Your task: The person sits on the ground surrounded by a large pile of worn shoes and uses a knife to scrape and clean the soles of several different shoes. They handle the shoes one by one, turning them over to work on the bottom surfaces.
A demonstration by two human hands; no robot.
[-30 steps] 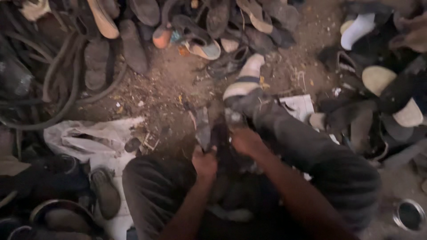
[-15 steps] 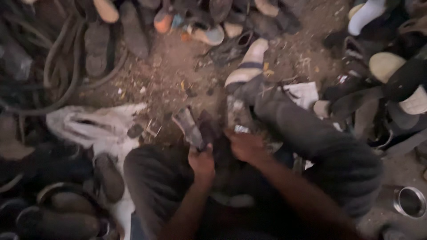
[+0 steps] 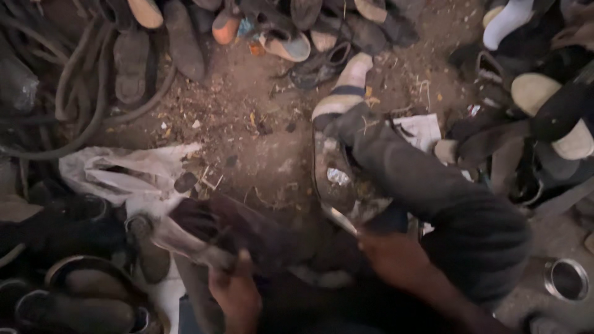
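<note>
I sit on a dirt floor with my right leg [image 3: 427, 185] in dark trousers stretched forward. My left hand [image 3: 238, 297] grips a dark brown shoe [image 3: 229, 232] that lies sideways with its toe pointing left. My right hand [image 3: 387, 256] is closed on the near end of a worn, upturned shoe sole [image 3: 331, 176]. The sole leans against my leg and has a pale shiny edge by my fingers. The two hands are apart, and the shoe and the sole do not touch.
Heaps of old shoes and sandals [image 3: 284, 43] fill the top and right [image 3: 544, 93]. Thick rubber hoses [image 3: 74, 93] curl at upper left. A crumpled white plastic bag [image 3: 117, 173] lies at left, a paper scrap [image 3: 424, 130] by my leg, and a metal tin [image 3: 566, 279] at lower right.
My hands were together over one small piece. They have now separated, and my left hand has swung left and down with the dark shoe. The view has moved closer.
</note>
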